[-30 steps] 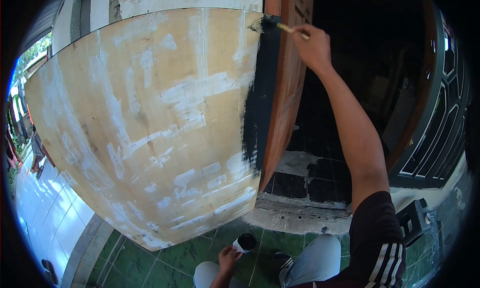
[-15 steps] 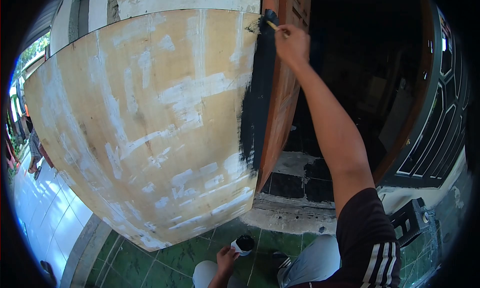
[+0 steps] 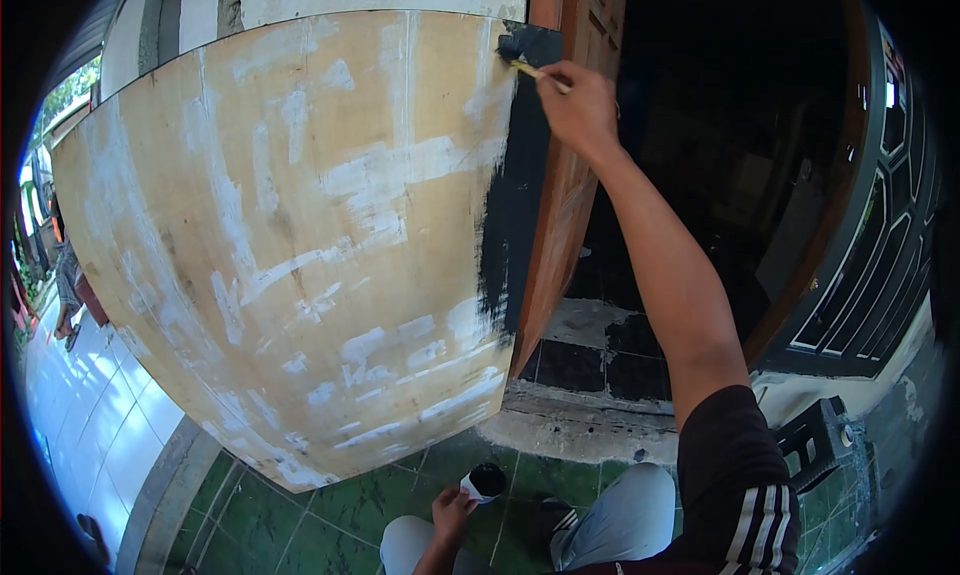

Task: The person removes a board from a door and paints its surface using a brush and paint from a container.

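My right hand [image 3: 580, 105] is closed round the handle of a paintbrush [image 3: 526, 68], whose bristles touch the upper right corner of a large wooden board [image 3: 290, 235]. Black paint [image 3: 518, 195] covers a vertical strip along the board's right edge; the rest is bare tan wood with white patches. Low in the view, my left hand [image 3: 452, 510] grips a small white cup [image 3: 484, 483] with dark paint inside, held above the green floor between my knees.
An orange-brown wooden door [image 3: 575, 175] stands right behind the board, beside a dark doorway. A black stool-like object [image 3: 815, 443] is at the lower right, below a dark window grille [image 3: 870, 265]. At the far left, part of a person [image 3: 68, 290] shows.
The brush in my right hand has moved left and slightly down from the board's corner edge, and black paint now reaches further left there. The left hand still holds the cup.
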Action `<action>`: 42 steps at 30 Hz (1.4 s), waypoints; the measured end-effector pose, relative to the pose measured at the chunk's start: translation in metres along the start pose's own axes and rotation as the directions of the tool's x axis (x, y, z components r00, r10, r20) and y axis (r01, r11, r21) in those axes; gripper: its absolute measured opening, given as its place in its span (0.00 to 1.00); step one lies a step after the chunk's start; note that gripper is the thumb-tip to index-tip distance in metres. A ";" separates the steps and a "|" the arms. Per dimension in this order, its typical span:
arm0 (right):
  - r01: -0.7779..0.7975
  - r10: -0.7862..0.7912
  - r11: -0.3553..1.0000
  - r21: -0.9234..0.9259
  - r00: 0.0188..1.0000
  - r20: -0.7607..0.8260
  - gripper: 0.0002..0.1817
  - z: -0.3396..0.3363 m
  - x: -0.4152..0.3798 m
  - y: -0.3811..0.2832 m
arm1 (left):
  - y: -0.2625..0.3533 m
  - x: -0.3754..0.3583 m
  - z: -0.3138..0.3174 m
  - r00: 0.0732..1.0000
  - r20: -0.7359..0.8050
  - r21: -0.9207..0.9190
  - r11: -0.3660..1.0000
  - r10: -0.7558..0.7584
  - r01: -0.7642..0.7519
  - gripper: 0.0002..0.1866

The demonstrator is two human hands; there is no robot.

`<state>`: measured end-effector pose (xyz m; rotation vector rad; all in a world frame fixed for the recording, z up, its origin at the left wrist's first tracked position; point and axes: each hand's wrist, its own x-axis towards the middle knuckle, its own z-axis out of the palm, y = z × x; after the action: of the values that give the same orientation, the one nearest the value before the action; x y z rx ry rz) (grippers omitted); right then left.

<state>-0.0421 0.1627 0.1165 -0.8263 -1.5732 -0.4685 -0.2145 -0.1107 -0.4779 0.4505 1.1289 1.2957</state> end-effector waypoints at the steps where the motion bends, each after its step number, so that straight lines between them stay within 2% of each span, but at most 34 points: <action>1: -0.044 0.046 0.997 0.062 0.999 -0.024 0.10 -0.006 -0.002 0.002 | -0.002 0.002 0.000 1.000 -0.005 0.001 1.000 0.001 -0.001 0.13; 2: -0.089 0.095 0.988 0.124 0.994 -0.045 0.10 -0.011 -0.007 0.003 | -0.004 0.002 -0.001 1.000 -0.010 0.003 1.000 0.000 0.000 0.13; 5: 0.051 -0.052 0.999 0.009 0.997 0.053 0.10 0.006 -0.052 0.032 | -0.008 0.003 0.000 1.000 -0.004 0.011 1.000 -0.014 0.015 0.12; 7: 0.084 -0.088 0.996 0.028 0.976 0.201 0.10 0.000 -0.094 0.037 | -0.008 0.002 0.001 1.000 0.003 0.006 1.000 -0.016 0.016 0.12; 8: 0.016 -0.012 1.000 -0.010 0.934 0.356 0.10 -0.006 -0.115 0.040 | -0.008 0.002 0.002 1.000 0.005 -0.002 1.000 -0.010 0.010 0.12; 9: -0.046 0.069 0.997 -0.058 0.863 0.500 0.09 -0.012 -0.133 0.044 | -0.009 0.001 0.002 1.000 0.007 -0.010 1.000 -0.006 0.006 0.12; 10: -0.027 0.092 0.994 -0.109 0.753 0.651 0.09 -0.017 -0.142 0.046 | -0.010 0.001 0.002 1.000 0.003 -0.017 1.000 -0.007 0.007 0.12; 12: 0.033 0.161 0.980 -0.198 0.458 0.875 0.10 -0.024 -0.153 0.050 | -0.012 0.001 0.000 1.000 -0.006 -0.028 1.000 -0.012 0.012 0.12; 15: 0.009 0.166 0.979 -0.202 0.535 0.829 0.10 -0.017 -0.105 0.062 | -0.007 0.002 -0.002 1.000 0.014 -0.008 1.000 0.008 -0.008 0.13; 16: 0.018 0.172 0.970 -0.244 0.658 0.733 0.11 -0.022 -0.074 0.045 | -0.005 0.001 -0.001 1.000 -0.002 -0.002 1.000 0.010 -0.010 0.13; 17: 0.060 0.115 0.966 -0.250 0.768 0.630 0.11 -0.029 -0.041 0.033 | -0.003 -0.001 0.000 1.000 -0.018 0.006 1.000 0.012 -0.012 0.13; 19: 0.122 -0.068 0.979 -0.165 0.952 0.298 0.11 -0.041 0.015 0.022 | 0.000 0.001 0.000 0.999 -0.032 0.012 1.000 0.011 -0.010 0.13; 20: 0.153 -0.139 0.979 -0.132 0.984 0.108 0.11 -0.049 0.031 0.014 | -0.001 0.000 -0.001 1.000 -0.029 0.012 1.000 0.004 -0.003 0.12; 23: 0.080 -0.087 0.995 -0.063 0.990 -0.111 0.11 -0.048 0.037 0.009 | -0.001 0.002 0.001 1.000 -0.012 0.014 1.000 -0.002 0.003 0.12; 25: 0.079 -0.077 0.993 -0.083 0.996 0.037 0.11 -0.025 -0.006 0.026 | -0.001 0.003 0.000 1.000 -0.008 0.017 1.000 -0.008 0.009 0.12; 26: 0.191 -0.187 0.974 -0.118 0.981 0.048 0.11 -0.006 -0.042 0.042 | -0.001 0.004 0.002 1.000 -0.009 0.016 1.000 -0.014 0.014 0.12; 28: 0.161 -0.118 0.979 -0.123 0.946 0.302 0.11 0.002 -0.127 0.053 | 0.001 0.003 0.002 1.000 -0.004 0.009 1.000 -0.013 0.013 0.12; 29: 0.021 0.016 0.997 -0.075 0.882 0.471 0.11 -0.005 -0.162 0.049 | 0.003 0.002 0.003 1.000 0.003 -0.002 1.000 -0.005 0.005 0.12; 30: -0.055 0.132 0.987 -0.148 0.804 0.580 0.11 -0.009 -0.190 0.046 | 0.002 0.000 0.005 1.000 0.010 -0.016 1.000 0.004 -0.004 0.11; 31: -0.068 0.139 0.989 -0.128 0.701 0.699 0.11 -0.016 -0.207 0.045 | -0.001 0.002 0.005 1.000 0.022 -0.013 1.000 0.012 -0.012 0.12; 34: -0.032 0.183 0.981 -0.193 0.506 0.843 0.11 -0.019 -0.203 0.050 | -0.004 0.006 -0.002 0.999 0.048 0.001 1.000 0.026 -0.026 0.13; 35: 0.057 0.124 0.981 -0.187 0.556 0.822 0.11 -0.015 -0.184 0.055 | -0.004 0.006 -0.003 0.998 0.056 0.004 1.000 0.022 -0.022 0.14; 37: -0.023 0.141 0.984 -0.178 0.710 0.690 0.11 -0.015 -0.121 0.034 | -0.002 0.007 0.000 0.999 0.051 0.021 1.000 0.013 -0.014 0.15; 38: 0.061 0.055 0.979 -0.192 0.835 0.547 0.09 -0.015 -0.090 0.026 | 0.000 0.006 0.002 0.999 0.037 0.038 0.999 0.005 -0.007 0.15; 39: 0.028 0.035 0.989 -0.146 0.911 0.410 0.09 -0.021 -0.059 0.013 | 0.001 0.005 0.003 1.000 0.022 0.056 0.998 -0.003 0.001 0.15; 40: 0.002 0.024 0.995 -0.096 0.965 0.263 0.10 -0.024 -0.039 0.005 | -0.002 0.005 0.003 1.000 0.027 0.045 0.999 -0.006 0.004 0.15; 42: 0.046 -0.045 0.999 -0.008 0.996 0.075 0.11 -0.018 -0.028 0.009 | -0.005 0.006 0.003 0.999 0.034 0.026 1.000 -0.009 0.008 0.14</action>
<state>-0.0231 0.1487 0.0914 -0.8246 -1.6629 -0.4827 -0.2103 -0.1057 -0.4831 0.4847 1.1185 1.2625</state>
